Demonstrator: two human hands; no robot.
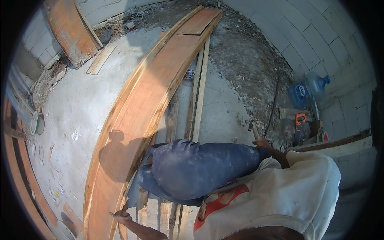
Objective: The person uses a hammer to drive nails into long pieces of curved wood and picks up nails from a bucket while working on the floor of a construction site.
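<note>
A long plywood panel (136, 106) with wooden strips along both edges lies lengthwise across the floor in front of me. My left hand (122, 217) is closed at the panel's near right edge, with a finger over the top face; its underside is hidden. In my right hand (262, 145), beside my bent knee at the right, is a hammer (255, 132), its head raised away from the panel. At the far end, a separate plywood piece (199, 22) lies between the strips, a gap showing at its near edge.
Several timber lengths (199, 96) lie beneath and right of the panel. A blue water jug (307, 91) and an orange-handled saw (299, 122) are by the right block wall. Plywood sheets (72, 32) lean at the back left; a bucket (38, 123) sits left.
</note>
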